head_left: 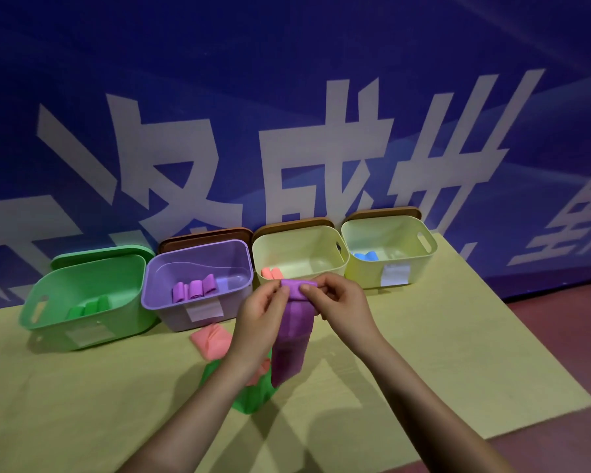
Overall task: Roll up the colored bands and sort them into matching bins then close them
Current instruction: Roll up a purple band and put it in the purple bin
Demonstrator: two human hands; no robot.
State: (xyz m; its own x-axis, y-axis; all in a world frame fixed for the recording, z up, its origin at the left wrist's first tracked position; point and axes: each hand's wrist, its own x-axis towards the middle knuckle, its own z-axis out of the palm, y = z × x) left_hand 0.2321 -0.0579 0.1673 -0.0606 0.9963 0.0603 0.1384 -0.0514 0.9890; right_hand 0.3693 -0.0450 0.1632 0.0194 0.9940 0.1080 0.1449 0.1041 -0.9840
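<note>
Left hand (265, 303) and right hand (338, 297): fingers pinch the top end of the purple band (292, 332), held above the tabletop's middle so its loose tail hangs free for rolling. Purple bin (198, 278) open at the far edge, probably its destination. Left forearm hides part of the green band (249, 401).
</note>
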